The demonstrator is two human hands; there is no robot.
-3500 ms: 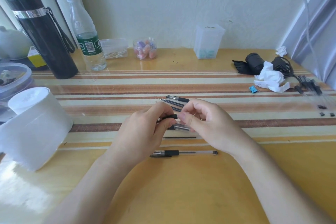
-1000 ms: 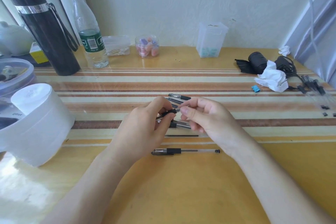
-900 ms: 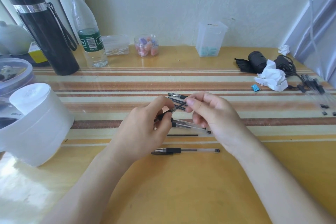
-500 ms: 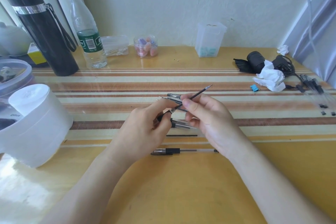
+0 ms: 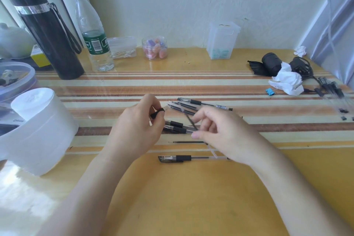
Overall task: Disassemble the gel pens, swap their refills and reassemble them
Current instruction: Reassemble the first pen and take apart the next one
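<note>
My left hand (image 5: 137, 130) pinches a short black pen tip section (image 5: 158, 114) with a clear cone end. My right hand (image 5: 222, 136) grips a thin black refill (image 5: 189, 120), blurred and slanted, apart from the tip section. A clear barrel (image 5: 213, 151) shows blurred under the right hand; whether it is held I cannot tell. On the table lie a capped gel pen (image 5: 174, 158) nearest me, a loose refill (image 5: 186, 142), two pens (image 5: 176, 127) between my hands, and several pens (image 5: 193, 104) behind.
A white tissue roll (image 5: 36, 130) stands at the left. A black flask (image 5: 47, 32), a water bottle (image 5: 93, 40) and small clear containers (image 5: 222, 42) line the back. Crumpled tissue (image 5: 287, 80), a blue clip (image 5: 269, 91) and more pens (image 5: 333, 88) lie at the right.
The refill has come out of the tip section in my left hand. My right hand has carried it down and to the right, swinging it from up-right to slanted downward.
</note>
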